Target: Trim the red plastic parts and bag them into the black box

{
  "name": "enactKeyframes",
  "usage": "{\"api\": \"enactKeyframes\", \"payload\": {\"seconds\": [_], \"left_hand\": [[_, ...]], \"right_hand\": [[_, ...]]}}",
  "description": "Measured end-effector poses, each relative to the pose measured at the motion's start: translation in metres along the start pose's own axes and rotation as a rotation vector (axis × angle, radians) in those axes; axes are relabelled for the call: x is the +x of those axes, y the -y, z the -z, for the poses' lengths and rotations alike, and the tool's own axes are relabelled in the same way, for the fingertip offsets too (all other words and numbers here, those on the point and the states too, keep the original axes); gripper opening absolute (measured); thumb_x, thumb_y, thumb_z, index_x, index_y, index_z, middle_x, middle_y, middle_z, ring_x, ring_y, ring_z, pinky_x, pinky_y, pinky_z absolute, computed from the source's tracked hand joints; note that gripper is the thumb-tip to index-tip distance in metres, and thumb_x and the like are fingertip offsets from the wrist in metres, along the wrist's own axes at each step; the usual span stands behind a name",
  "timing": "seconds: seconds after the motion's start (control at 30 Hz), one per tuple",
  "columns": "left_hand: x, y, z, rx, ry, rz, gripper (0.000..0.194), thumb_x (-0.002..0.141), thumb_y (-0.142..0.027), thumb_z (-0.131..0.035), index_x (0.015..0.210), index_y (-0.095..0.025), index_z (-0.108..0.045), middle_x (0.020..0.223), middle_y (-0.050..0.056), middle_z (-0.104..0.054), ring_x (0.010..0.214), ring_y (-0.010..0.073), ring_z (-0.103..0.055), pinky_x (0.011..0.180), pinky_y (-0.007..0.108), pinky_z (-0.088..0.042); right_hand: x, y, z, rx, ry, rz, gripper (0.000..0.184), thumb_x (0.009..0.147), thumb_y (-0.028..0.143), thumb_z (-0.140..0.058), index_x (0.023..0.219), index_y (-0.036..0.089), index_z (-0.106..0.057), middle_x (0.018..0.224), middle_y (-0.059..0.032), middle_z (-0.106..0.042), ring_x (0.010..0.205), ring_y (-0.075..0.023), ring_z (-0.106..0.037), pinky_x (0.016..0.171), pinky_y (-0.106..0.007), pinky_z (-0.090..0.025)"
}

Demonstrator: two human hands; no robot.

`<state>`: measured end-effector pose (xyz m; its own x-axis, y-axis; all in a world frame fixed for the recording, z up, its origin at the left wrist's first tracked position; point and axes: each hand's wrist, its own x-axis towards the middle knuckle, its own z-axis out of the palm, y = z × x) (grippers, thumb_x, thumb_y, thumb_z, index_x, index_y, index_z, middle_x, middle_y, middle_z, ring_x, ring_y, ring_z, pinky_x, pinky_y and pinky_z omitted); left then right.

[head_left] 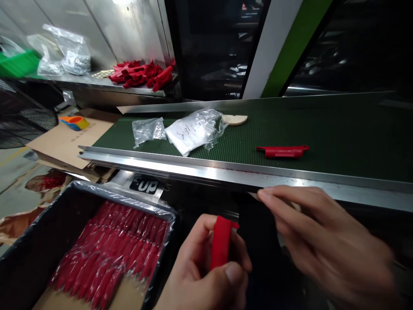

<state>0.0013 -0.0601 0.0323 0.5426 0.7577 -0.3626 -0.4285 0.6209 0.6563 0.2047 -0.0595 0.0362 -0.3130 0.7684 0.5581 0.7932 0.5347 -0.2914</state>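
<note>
A green belt (322, 125) runs across the far half of the scene, edged by a steel rail (193, 165). At near left sits a black bin (29, 258) lined with plastic and stacked with red parts in rows. On the belt lie clear bags (190, 129), a pale wooden piece (235, 119) and one loose red part (282, 151), its long axis running left to right. A far shelf holds a red pile (142, 74).

The left hand (200, 275) pinches a red piece (220, 243) between thumb and fingers, the piece standing nearly upright at near centre. The right hand (325, 245) is just right of it, fingers extended and pointing left towards the piece, pinching what seems a thin sliver at the tips; blur leaves that uncertain. The left hand is on the piece; the right is close beside, not touching.
</note>
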Motion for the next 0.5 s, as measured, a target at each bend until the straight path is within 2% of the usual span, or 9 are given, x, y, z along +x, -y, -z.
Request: {"api": "enactKeyframes", "payload": {"seconds": [0.17,0.3,0.5], "left_hand": [[0.0,0.0,0.001,-0.127,0.061,0.04,0.02,0.089,-0.03,-0.062,0.103,-0.023,-0.05,0.092,0.0,-0.06,0.055,0.0048,-0.055,0.05,0.015,-0.045],[0.001,-0.003,-0.001,-0.169,0.044,0.065,0.023,0.087,-0.032,-0.065,0.104,-0.023,-0.052,0.093,0.002,-0.062,0.058,0.0059,-0.056,0.053,0.017,-0.047],[0.004,-0.006,-0.004,-0.17,0.051,0.097,0.027,0.081,-0.033,-0.071,0.1,-0.022,-0.055,0.091,0.004,-0.063,0.054,0.0085,-0.056,0.05,0.02,-0.043]], "right_hand": [[-0.004,0.001,0.003,0.055,0.069,0.087,0.051,0.089,0.001,-0.052,0.137,0.017,-0.052,0.125,-0.0097,-0.057,0.119,-0.0183,-0.055,0.094,-0.026,-0.052],[-0.007,0.006,-0.005,0.105,0.08,0.062,0.046,0.09,0.002,-0.052,0.133,0.015,-0.055,0.123,-0.0111,-0.057,0.118,-0.0189,-0.054,0.093,-0.028,-0.052],[-0.009,0.014,-0.011,0.121,0.051,0.023,0.042,0.091,0.003,-0.05,0.13,0.017,-0.058,0.121,-0.0092,-0.059,0.115,-0.0168,-0.055,0.093,-0.028,-0.051]]}}
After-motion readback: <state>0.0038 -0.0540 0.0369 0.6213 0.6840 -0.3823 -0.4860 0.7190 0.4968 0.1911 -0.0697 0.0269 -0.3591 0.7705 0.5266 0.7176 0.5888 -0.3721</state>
